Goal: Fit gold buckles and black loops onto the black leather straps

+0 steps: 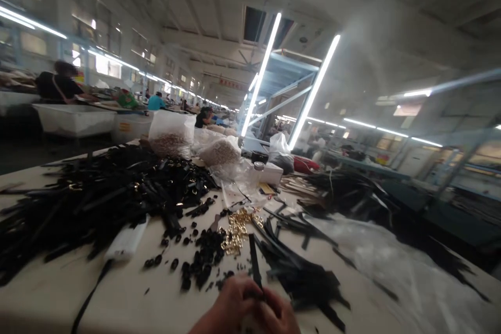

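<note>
My left hand (pixel 234 301) and my right hand (pixel 278 314) meet at the table's near edge, both closed around the lower end of a flat black strap (pixel 254 261). Its free end points up and away from me. What the fingertips do at the strap's lower end is partly hidden. Just beyond lie a heap of gold metal buckles (pixel 237 227) and, to its left, many small black loops (pixel 203 250). On the right, close to my right hand, rests a bundle of loose black straps (pixel 305 276).
A large pile of black straps with buckles (pixel 117 182) covers the left side. A white power bank (pixel 128 241) with a black cable lies before it. Clear plastic sheeting (pixel 391 266) spreads at right. Filled plastic bags (pixel 172 135) stand behind. People (pixel 58 83) sit farther off.
</note>
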The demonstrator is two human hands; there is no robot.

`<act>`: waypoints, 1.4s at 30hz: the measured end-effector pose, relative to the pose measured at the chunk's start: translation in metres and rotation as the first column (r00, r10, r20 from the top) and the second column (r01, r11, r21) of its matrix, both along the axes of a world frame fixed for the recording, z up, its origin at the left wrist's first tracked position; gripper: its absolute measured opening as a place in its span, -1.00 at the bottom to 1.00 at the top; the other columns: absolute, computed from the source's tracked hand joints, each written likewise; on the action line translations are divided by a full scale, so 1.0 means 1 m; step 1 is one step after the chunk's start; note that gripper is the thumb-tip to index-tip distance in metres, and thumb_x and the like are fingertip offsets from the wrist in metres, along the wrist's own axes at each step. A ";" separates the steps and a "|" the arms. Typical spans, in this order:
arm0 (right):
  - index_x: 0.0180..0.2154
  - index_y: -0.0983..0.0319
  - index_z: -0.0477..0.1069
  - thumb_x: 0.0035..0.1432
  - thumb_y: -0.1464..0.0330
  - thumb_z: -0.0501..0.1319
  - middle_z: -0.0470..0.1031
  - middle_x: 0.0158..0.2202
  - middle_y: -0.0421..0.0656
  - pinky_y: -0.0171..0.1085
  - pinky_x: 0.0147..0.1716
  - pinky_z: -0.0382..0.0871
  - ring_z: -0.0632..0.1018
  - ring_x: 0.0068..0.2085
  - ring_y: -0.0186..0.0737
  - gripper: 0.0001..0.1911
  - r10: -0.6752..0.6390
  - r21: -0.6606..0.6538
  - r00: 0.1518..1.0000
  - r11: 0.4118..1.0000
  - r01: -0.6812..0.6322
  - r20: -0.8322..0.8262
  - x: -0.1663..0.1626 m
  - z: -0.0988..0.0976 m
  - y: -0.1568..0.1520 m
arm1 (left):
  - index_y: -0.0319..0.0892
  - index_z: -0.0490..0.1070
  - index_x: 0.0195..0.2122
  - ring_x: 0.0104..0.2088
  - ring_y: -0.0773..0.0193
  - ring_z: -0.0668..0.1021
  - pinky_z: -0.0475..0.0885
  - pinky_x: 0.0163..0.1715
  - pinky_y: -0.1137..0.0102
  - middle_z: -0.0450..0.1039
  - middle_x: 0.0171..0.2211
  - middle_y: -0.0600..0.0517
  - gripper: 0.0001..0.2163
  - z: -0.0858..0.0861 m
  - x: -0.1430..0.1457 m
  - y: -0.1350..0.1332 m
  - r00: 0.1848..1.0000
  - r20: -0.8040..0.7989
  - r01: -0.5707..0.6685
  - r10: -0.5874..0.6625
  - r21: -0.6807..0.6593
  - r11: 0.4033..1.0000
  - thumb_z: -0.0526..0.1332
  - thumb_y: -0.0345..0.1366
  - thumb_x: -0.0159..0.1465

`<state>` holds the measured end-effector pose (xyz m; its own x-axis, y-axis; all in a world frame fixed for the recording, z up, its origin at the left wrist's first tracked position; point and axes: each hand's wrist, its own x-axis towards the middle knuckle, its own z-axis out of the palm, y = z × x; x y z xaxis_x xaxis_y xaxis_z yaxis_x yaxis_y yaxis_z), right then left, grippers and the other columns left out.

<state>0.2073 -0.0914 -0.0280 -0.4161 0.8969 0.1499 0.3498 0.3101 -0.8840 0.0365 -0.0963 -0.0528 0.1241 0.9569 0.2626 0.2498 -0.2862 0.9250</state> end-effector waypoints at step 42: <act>-0.41 0.26 0.43 0.16 0.36 0.16 0.45 -0.55 -0.27 -0.46 -0.54 0.27 0.47 -0.55 -0.42 -0.85 -0.039 -0.141 0.978 0.990 0.010 -0.204 0.002 -0.002 -0.014 | -0.25 0.58 -0.21 -0.56 0.41 0.37 0.27 -0.53 0.50 0.42 -0.57 0.11 -0.69 0.028 -0.008 -0.015 0.927 0.371 0.111 0.056 -0.414 0.904 0.42 -0.26 0.01</act>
<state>0.2093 -0.1057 -0.0296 -0.3674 0.9243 0.1036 0.1622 0.1733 -0.9714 0.0283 -0.1116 -0.0249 0.1268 0.9831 -0.1318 -0.1317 0.1484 0.9801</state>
